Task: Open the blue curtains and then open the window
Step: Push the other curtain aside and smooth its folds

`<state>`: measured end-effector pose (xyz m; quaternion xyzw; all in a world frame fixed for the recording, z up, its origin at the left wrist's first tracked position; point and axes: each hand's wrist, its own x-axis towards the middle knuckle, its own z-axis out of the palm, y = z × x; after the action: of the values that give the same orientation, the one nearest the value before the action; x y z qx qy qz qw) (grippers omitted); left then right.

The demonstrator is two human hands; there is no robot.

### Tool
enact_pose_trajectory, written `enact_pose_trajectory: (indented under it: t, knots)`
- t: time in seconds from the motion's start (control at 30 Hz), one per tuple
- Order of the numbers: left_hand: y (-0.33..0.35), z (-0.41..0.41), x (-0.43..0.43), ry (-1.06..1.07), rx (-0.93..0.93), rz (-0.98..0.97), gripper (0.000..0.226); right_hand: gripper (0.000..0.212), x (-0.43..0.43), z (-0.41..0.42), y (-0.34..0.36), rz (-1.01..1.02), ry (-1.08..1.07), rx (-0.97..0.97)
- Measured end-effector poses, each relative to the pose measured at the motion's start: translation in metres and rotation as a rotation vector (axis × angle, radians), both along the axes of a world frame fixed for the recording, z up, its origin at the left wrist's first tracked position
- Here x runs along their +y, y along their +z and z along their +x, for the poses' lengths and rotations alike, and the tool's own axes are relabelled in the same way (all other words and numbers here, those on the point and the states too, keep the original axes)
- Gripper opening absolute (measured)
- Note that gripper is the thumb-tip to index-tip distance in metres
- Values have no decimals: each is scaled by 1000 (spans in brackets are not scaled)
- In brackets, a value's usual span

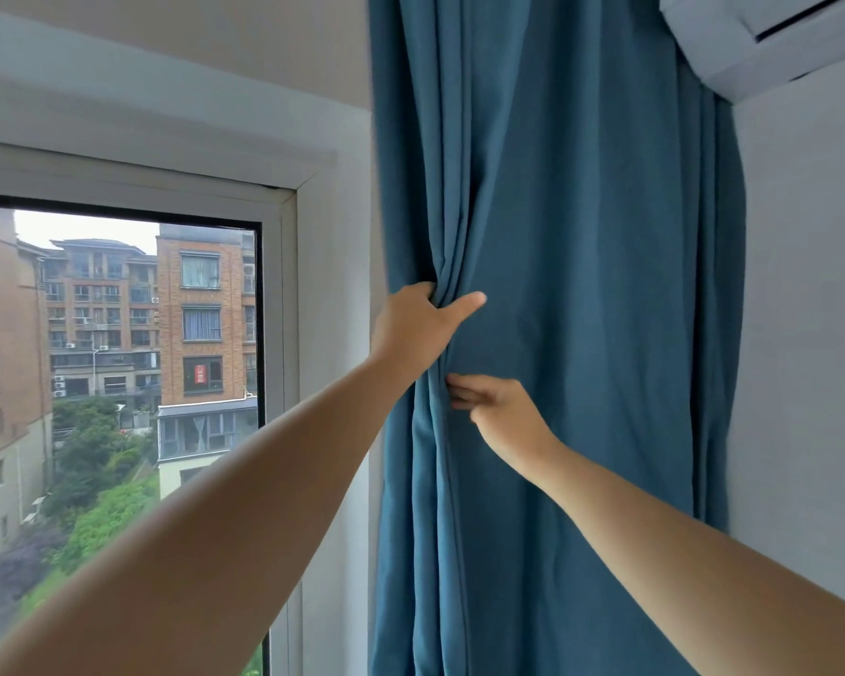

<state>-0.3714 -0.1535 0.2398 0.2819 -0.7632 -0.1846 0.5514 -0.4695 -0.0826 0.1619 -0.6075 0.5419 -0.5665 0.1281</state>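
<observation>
Since the curtain (557, 334) hangs bunched in thick folds to the right of the window (142, 358), clear of the glass and close under the air conditioner (771, 36), the biggest risk as I judge it lies in the cloth itself. A hard sideways tug this low could strain the hooks or rail above, which are out of view. The heavy folds could also slump back over the frame once released. Next comes the window, which looks closed. No handle shows from here, so a reach for it may go astray, and loose cloth could catch in the opening. A weak hold is the smaller danger, as smooth fabric slides easily out of a partial grasp.

Both arms stretch forward and up to the curtain's left edge. The left arm (215, 505) runs nearly straight from the lower left, crossing in front of the glass. The right arm (679, 539) rises from the lower right with the wrist bent.

The left hand (420, 324), the upper one, grips a gathered bundle of folds. Its fingers are wrapped behind the cloth out of sight, and its thumb (469, 301) lies straight across the front. The right hand (508, 414) sits just below it, not touching it. Its fingers (459, 397) point left into the same fold but are blurred, so I cannot tell whether they pinch the cloth or only touch it.
</observation>
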Motion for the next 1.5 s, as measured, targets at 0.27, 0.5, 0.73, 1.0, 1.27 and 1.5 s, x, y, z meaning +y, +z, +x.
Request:
enact_pose_trajectory:
  t: [0.27, 0.5, 0.73, 1.0, 1.27, 1.5]
  knots:
    - [5, -19, -8, 172, 25, -52, 39, 48, 2, -35, 18, -193, -201, 206]
    - [-1, -47, -22, 186, 35, -85, 40, 44, -3, -89, 49, -622, -621, 159]
    - [1, -76, -19, 274, -34, -126, 43, 61, -19, -129, 54, -407, -516, 27]
    - [0, -150, -12, 242, -60, -150, 40, 37, -13, -171, 62, -454, -519, 104]
    - [-3, -226, -14, 84, -49, -136, 22, 16, -6, -227, 65, -405, -491, 79]
    - [-21, -211, -21, -53, -38, -16, 19, 23, 0, -231, 59, -356, -454, 70]
